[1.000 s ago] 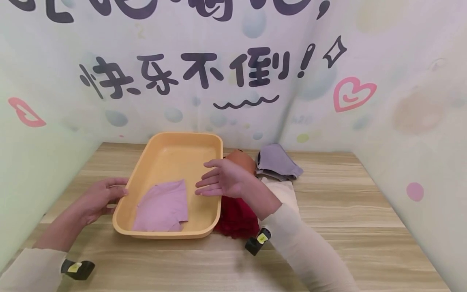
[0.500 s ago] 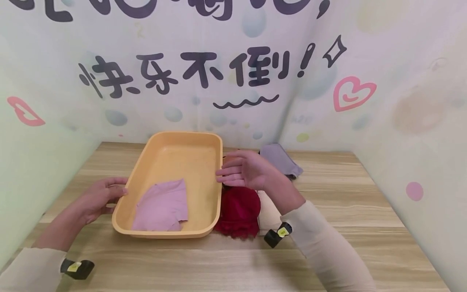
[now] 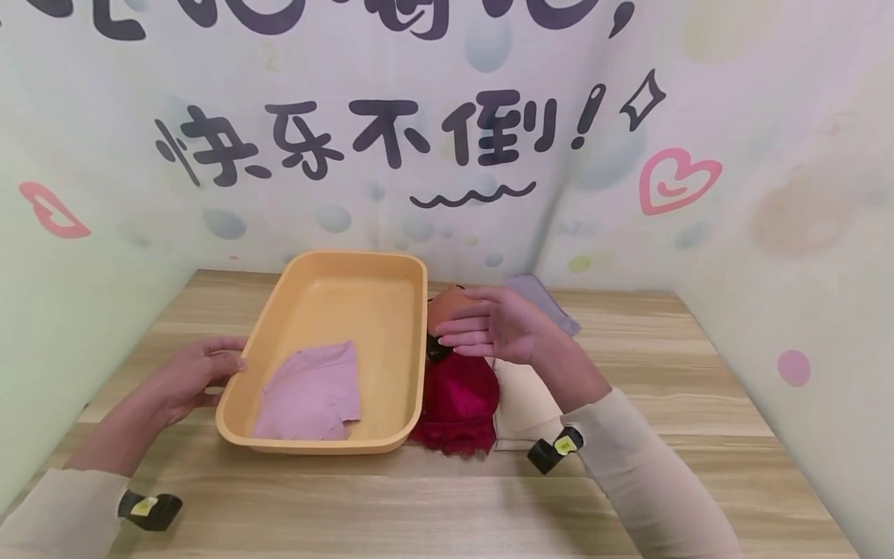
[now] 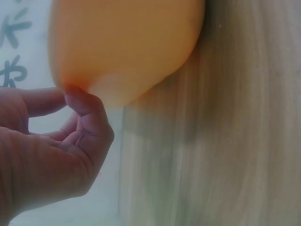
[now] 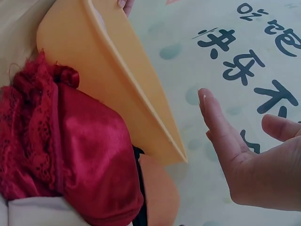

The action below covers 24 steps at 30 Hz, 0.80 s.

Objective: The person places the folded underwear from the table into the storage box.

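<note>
A shallow yellow-orange plastic tray [image 3: 380,349] stands on the table with a folded pink cloth garment [image 3: 310,396] in its near left part. My left hand [image 3: 195,380] holds the tray's left rim, thumb at the edge; in the left wrist view its bent fingers [image 4: 91,101] meet the tray wall. My right hand [image 3: 499,326] hovers with extended fingers just right of the tray, touching nothing visible. Below it lie a red satin bra [image 3: 457,396] with lace trim and an orange-brown cupped garment [image 3: 447,303] with black edging, partly hidden by the hand.
A cream garment [image 3: 524,404] lies right of the red bra. Behind the right hand a grey-purple garment [image 3: 538,295] is partly covered. A printed wall sheet [image 3: 335,178] rises at the table's back edge. Bare wood-grain table [image 3: 670,419] extends to the right.
My right hand has moved right, from over the tray to beyond its right rim, above the garments. The left hand and the pink garment have stayed in place.
</note>
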Each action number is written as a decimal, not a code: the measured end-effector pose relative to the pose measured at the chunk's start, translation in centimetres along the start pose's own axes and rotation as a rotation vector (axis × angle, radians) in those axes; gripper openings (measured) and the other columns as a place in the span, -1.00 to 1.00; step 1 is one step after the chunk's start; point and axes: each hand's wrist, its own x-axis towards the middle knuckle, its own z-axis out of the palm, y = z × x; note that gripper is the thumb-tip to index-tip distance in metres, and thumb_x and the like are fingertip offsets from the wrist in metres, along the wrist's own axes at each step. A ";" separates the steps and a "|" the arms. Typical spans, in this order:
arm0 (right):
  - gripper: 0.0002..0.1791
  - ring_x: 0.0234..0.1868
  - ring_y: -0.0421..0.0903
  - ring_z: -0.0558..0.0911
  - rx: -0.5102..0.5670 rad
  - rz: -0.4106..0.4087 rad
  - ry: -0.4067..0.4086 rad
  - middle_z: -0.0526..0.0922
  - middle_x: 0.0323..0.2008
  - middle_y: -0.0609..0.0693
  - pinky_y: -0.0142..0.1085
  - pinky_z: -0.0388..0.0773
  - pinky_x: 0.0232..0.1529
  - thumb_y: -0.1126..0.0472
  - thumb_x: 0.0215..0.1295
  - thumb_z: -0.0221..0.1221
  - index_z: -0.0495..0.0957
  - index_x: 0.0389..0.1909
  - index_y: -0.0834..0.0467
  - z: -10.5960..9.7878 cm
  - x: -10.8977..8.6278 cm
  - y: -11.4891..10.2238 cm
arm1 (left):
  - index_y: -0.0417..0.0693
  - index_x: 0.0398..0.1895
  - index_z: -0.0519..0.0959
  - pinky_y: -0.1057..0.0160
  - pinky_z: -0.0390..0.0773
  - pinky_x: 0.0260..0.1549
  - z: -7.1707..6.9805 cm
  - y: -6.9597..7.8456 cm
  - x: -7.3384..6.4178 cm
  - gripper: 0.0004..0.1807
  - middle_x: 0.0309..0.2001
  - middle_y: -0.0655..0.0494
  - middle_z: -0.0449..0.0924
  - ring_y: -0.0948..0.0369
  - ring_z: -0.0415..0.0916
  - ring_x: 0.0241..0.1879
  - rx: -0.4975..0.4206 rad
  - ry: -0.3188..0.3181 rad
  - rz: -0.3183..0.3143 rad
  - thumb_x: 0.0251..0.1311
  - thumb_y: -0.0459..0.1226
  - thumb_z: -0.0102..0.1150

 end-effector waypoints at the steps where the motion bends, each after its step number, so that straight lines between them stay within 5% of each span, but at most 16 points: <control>1: -0.31 0.06 0.04 0.64 0.001 0.000 0.001 0.41 0.30 0.25 -0.23 0.59 -0.01 -0.04 0.43 -0.02 0.16 0.41 0.32 -0.2 -0.1 0.0 | -0.45 0.40 0.03 0.12 0.63 -0.31 0.0 0.0 0.0 -0.35 -0.26 0.27 0.62 0.32 0.59 -0.26 0.000 0.000 0.000 0.39 -0.27 -0.04; 16: -0.33 0.00 -0.05 0.66 -0.013 -0.034 0.058 0.25 0.39 0.31 -0.22 0.54 0.09 0.03 0.47 -0.13 0.08 0.44 0.36 -3.0 -1.3 0.3 | -0.46 0.39 0.03 0.13 0.64 -0.31 0.0 0.0 0.0 -0.36 -0.26 0.25 0.62 0.32 0.59 -0.26 -0.002 -0.002 0.000 0.40 -0.27 -0.04; 24: -0.32 0.17 -0.01 0.56 -0.012 -0.047 0.037 0.13 0.45 0.28 -0.19 0.42 0.24 -0.01 0.52 -0.21 0.02 0.47 0.35 -4.4 -2.4 0.0 | -0.44 0.40 0.04 0.11 0.64 -0.29 0.0 0.1 0.1 -0.35 -0.25 0.24 0.61 0.32 0.59 -0.25 -0.002 0.007 -0.007 0.39 -0.26 -0.03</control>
